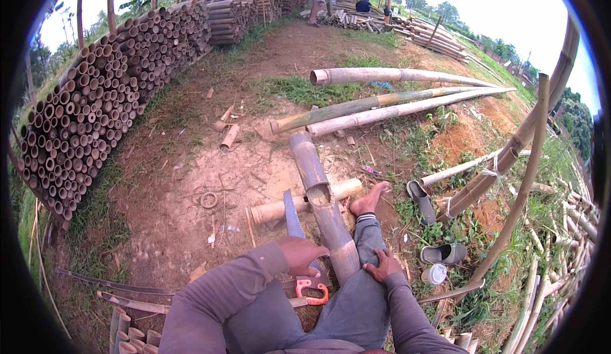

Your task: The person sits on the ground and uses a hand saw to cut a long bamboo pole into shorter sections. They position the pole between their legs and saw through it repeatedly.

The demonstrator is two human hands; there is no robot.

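Saw lay by the left hand, blade ahead of it, orange handle just behind; whether the curled fingers pinched the blade could not be told. The notched bamboo tube ran just right of that hand, propped across a shorter bamboo piece. Good handling seemed to call for gripping the saw by its handle and bracing the tube against rolling. Right of the tube, the right hand rested loosely spread on the trouser leg, holding nothing. Outdoors, a bamboo stack stood far left of the left hand; dusty earth spread before it, with long poles well beyond; right of the right hand lay grey shoes and a lidded cup beside weeds.
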